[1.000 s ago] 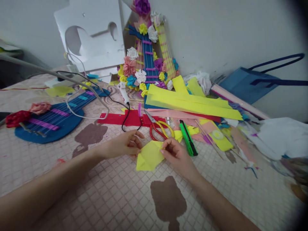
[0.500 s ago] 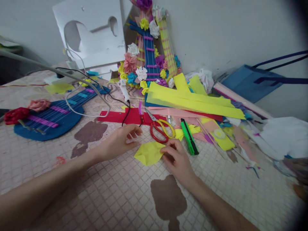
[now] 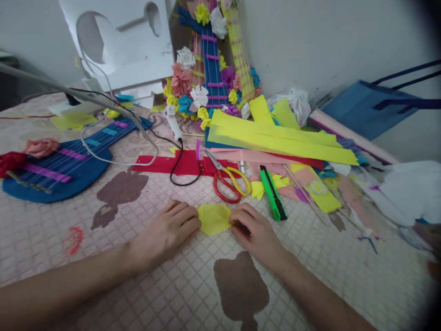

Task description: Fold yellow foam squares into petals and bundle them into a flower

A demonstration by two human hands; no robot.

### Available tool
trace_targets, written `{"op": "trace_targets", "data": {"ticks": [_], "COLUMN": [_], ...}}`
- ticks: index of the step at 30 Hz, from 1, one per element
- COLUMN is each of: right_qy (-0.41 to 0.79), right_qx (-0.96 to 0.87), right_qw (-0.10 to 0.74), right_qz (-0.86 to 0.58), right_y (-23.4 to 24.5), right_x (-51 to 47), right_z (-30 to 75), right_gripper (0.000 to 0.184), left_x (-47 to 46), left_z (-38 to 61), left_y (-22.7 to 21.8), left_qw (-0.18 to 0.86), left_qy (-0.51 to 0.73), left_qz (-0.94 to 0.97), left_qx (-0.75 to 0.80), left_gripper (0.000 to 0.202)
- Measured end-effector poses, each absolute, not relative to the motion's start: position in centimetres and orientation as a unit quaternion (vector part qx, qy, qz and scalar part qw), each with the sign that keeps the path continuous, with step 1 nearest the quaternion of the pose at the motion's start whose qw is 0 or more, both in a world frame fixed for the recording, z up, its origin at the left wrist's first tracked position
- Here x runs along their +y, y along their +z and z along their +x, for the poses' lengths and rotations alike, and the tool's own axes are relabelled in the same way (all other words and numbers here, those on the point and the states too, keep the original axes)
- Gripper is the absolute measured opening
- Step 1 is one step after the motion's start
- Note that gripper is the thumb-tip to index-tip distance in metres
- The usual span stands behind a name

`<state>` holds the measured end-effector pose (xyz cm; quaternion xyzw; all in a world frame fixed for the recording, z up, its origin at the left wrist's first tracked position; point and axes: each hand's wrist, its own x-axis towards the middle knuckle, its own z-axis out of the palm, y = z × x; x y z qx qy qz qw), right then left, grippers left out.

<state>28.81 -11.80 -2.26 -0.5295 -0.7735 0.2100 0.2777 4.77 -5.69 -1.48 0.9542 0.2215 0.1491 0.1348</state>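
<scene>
A small folded piece of yellow paper [image 3: 214,218] lies on the checked table cover [image 3: 165,289] between my hands. My left hand [image 3: 168,232] rests flat, fingers together, with the fingertips on the paper's left edge. My right hand [image 3: 254,230] sits on the paper's right edge, its fingers curled and pinching that edge against the table. Part of the paper is hidden under both sets of fingers.
Red-and-yellow scissors [image 3: 227,181] and a green utility knife [image 3: 273,195] lie just beyond the hands. Behind them are a red strip [image 3: 155,164], long yellow paper strips [image 3: 275,138], a glue gun [image 3: 171,120] with its cord, a blue felt guitar [image 3: 58,168], flower-decorated guitars [image 3: 210,59] against the wall and a blue bag [image 3: 365,108].
The yellow paper was lowered from a tilted, lifted position flat onto the table. My left hand came down from beside it onto its left edge; the right hand stayed at its right edge.
</scene>
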Motion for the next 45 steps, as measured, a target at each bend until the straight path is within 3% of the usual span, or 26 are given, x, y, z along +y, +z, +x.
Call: {"op": "trace_targets", "data": {"ticks": [7, 12, 27, 45], "right_qy": [0.244, 0.281, 0.317, 0.225], "right_qx": [-0.772, -0.741, -0.707, -0.726], "right_qw": [0.261, 0.277, 0.279, 0.256], "right_qz": [-0.526, -0.543, -0.567, -0.597], "right_y": [-1.7, -1.4, -1.0, -1.7], "right_x": [-11.9, -11.9, -12.1, -12.1], "right_z": [28.9, 28.7, 28.2, 27.2], "right_gripper": [0.012, 0.011, 0.010, 0.012], "left_x": [-5.8, -5.8, -6.0, -6.0], "left_z": [4.8, 4.9, 5.2, 5.6], "left_y": [-1.8, -1.8, -1.7, -1.9], "left_qw": [0.272, 0.311, 0.324, 0.289], "left_qy": [0.198, 0.215, 0.214, 0.213], "left_qz": [0.896, 0.871, 0.862, 0.870], "left_qx": [0.290, 0.313, 0.324, 0.337], "left_gripper": [0.008, 0.008, 0.009, 0.008]}}
